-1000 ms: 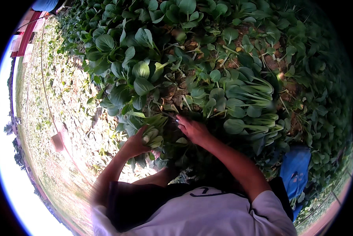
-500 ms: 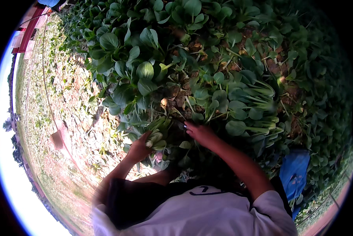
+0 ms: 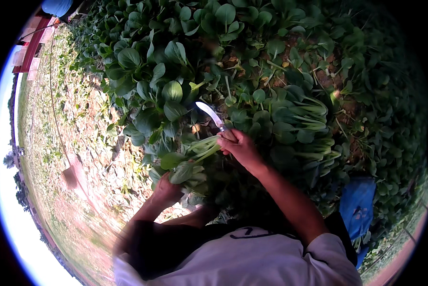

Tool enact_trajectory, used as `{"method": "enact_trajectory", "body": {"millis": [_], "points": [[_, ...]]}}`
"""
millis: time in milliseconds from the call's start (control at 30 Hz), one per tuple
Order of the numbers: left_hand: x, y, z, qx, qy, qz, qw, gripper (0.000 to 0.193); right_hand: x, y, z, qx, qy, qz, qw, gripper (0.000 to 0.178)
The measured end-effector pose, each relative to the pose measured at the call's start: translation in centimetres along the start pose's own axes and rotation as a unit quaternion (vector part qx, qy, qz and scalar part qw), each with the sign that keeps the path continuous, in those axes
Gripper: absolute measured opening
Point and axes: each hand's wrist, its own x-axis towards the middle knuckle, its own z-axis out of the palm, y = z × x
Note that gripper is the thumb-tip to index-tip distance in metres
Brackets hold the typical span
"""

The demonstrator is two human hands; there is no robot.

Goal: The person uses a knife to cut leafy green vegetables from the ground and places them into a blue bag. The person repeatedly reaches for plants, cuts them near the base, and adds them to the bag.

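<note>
My right hand [image 3: 244, 151] grips the handle of a small curved harvesting knife [image 3: 211, 112], its bright blade bending up and to the left. Pale stems of a leafy green plant [image 3: 205, 148], which looks like bok choy, reach the fingers of that hand; whether they are pinched there I cannot tell. Lower left, my left hand [image 3: 165, 191] is closed around a bunch of bok choy [image 3: 195, 177], and leaves partly hide its fingers. Right of the knife, cut bok choy [image 3: 309, 112] lies in a row, stems pointing right.
Dense standing greens [image 3: 133, 59] fill the far side of the bed. A blue bag or sheet [image 3: 357, 205] lies by my right side. On the sunlit ground to the left is a straw-coloured hat shape [image 3: 70, 178]. A red frame [image 3: 32, 45] stands far left.
My right hand has risen slightly, bringing the knife blade up into clear view above the plants. Leafy stems now stretch between my hands, over the bunch in my left hand.
</note>
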Motion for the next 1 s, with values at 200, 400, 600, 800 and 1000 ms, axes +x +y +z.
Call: {"method": "enact_trajectory", "body": {"millis": [200, 400, 600, 800, 1000], "points": [[3.6, 2.3, -7.7, -0.152, 0.017, 0.040, 0.987, 0.083, -0.2, -2.9, 1.2, -0.129, 0.040, -0.141, 0.981, 0.018], [12.2, 1.3, -10.2, -0.090, -0.102, -0.040, 0.990, 0.085, 1.3, -1.4, 1.3, -0.013, 0.029, 0.010, 0.999, 0.023], [13.6, -6.5, -10.0, 0.179, -0.160, -0.169, 0.956, 0.104, 4.8, 2.7, 0.7, -0.329, 0.019, -0.157, 0.931, 0.033], [10.2, -8.9, -7.9, 0.147, -0.099, -0.200, 0.963, 0.098, 8.0, 3.5, 4.2, -0.384, -0.026, -0.144, 0.911, 0.041], [10.7, -8.7, -8.6, 0.088, -0.077, -0.241, 0.963, 0.097, 10.8, 7.4, 5.7, -0.320, -0.025, -0.156, 0.934, 0.035]]}}
